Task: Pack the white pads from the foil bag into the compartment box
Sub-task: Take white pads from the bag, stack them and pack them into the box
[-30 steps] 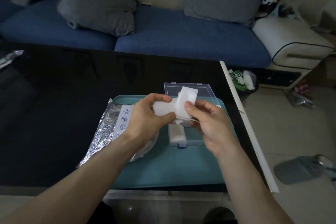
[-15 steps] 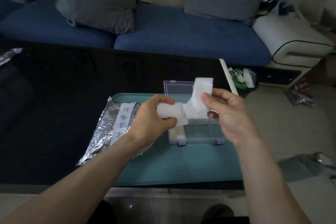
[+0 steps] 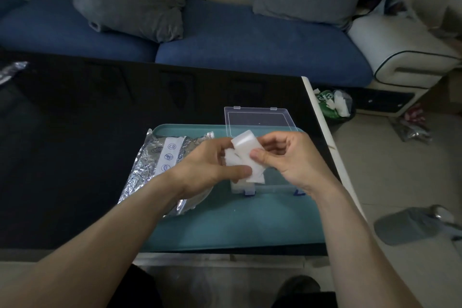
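Both hands meet above the clear compartment box (image 3: 275,186), which sits on a teal tray (image 3: 237,227) with its lid (image 3: 258,120) folded back. My left hand (image 3: 210,167) grips a small bunch of white pads (image 3: 231,160). One white pad (image 3: 246,151) is pinched by my right hand (image 3: 287,157) between thumb and fingers, pressed against that bunch. The crumpled foil bag (image 3: 150,167) lies on the tray's left edge, partly under my left forearm. White pads fill the box's left compartment, mostly hidden by the hands.
The tray lies near the front right corner of a black glossy table (image 3: 87,132). A blue sofa with grey cushions (image 3: 132,0) stands behind. A small bin (image 3: 335,105) and a grey slipper (image 3: 410,225) are on the floor to the right.
My right hand lifted one pad up and to the right, away from the bunch, then brought it back down against the pads in my left hand.
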`<state>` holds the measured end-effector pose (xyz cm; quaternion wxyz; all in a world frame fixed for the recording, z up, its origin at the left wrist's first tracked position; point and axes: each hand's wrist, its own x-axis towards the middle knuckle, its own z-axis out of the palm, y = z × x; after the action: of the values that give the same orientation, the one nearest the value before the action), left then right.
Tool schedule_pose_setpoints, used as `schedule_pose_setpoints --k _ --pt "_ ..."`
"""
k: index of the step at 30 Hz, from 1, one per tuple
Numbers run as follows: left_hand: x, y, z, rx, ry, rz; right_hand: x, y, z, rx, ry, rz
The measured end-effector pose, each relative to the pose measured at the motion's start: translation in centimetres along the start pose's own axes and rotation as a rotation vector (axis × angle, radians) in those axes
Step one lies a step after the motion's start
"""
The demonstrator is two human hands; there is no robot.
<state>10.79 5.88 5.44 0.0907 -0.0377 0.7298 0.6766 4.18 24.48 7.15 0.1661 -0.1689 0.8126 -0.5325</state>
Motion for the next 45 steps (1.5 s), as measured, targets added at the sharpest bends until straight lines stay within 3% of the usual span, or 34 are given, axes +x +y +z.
schedule_pose_setpoints --k 4,6,8,11,17,20,23,25,27,30,34,39,43,45 --pt "0.4 -0.4 0.0 0.082 0.184 -0.027 0.1 -0.2 0.4 0.123 0.121 0.019" --pt "0.5 -0.4 0.0 0.112 0.271 -0.020 0.1 -0.6 0.2 0.407 0.186 0.105" --pt "0.4 -0.1 0.0 0.187 0.342 0.016 -0.1 -0.7 -0.2 0.585 0.128 0.188" --pt "0.2 0.1 0.2 0.183 0.387 0.099 -0.5 -0.5 0.4 0.332 0.004 0.229" --pt "-0.2 0.9 0.7 0.074 0.366 0.156 -0.2 -0.5 1.7 0.107 0.128 0.153" --pt "-0.1 0.9 0.7 -0.103 0.381 0.148 -0.1 -0.6 1.2 0.132 0.146 0.179" --pt "0.0 1.0 0.6 -0.166 0.475 0.188 -0.4 -1.1 0.6 0.488 0.159 0.291" --pt "0.2 1.1 0.8 -0.281 0.534 0.209 -0.7 -1.4 1.0 0.827 0.092 0.367" --pt "0.2 1.4 1.4 -0.416 0.556 0.186 -1.0 -1.5 2.2 0.960 0.000 0.409" --pt "0.6 1.4 2.1 -0.504 0.460 0.105 -1.0 -1.3 4.2 0.939 -0.049 0.430" --pt "0.2 1.5 2.8 -0.649 0.317 0.044 -0.6 -1.0 5.3 0.874 0.042 0.443" --pt "0.2 0.8 2.5 -0.413 0.309 0.129 -0.8 -0.5 5.2 0.877 0.065 0.407" --pt "0.2 1.1 1.9 -0.450 0.278 0.103 -0.8 -1.1 3.6 0.793 0.005 0.313" --pt "-0.2 1.8 1.3 -0.563 0.102 0.016 -0.9 -1.5 2.5 0.624 -0.059 0.257"
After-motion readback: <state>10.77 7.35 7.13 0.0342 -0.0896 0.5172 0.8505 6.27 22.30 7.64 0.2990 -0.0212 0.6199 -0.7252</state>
